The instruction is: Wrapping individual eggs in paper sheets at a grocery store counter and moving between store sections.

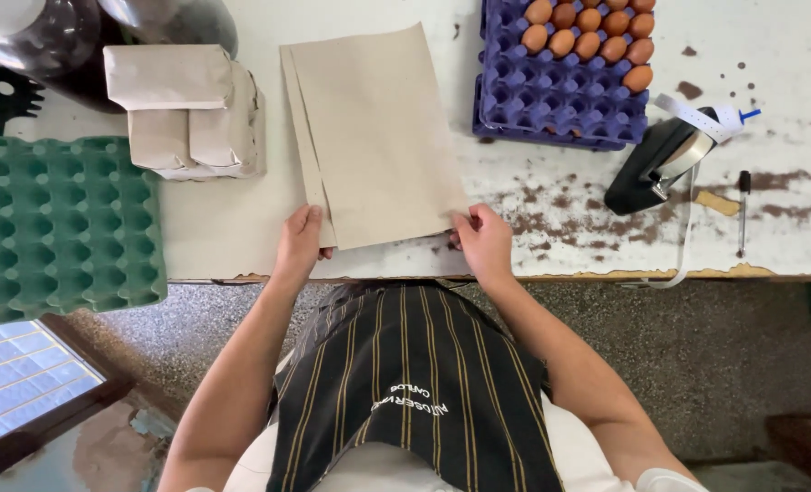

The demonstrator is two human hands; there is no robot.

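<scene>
The flat brown paper bag (378, 137) lay lengthwise away from the body; left hand (299, 241) and right hand (483, 241) pinched its near corners, equally close.

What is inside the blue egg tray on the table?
The blue egg tray holds brown eggs only in its far right corner, about three rows; the other cups are empty. More trays seem stacked under it, but what they hold is covered.
</scene>
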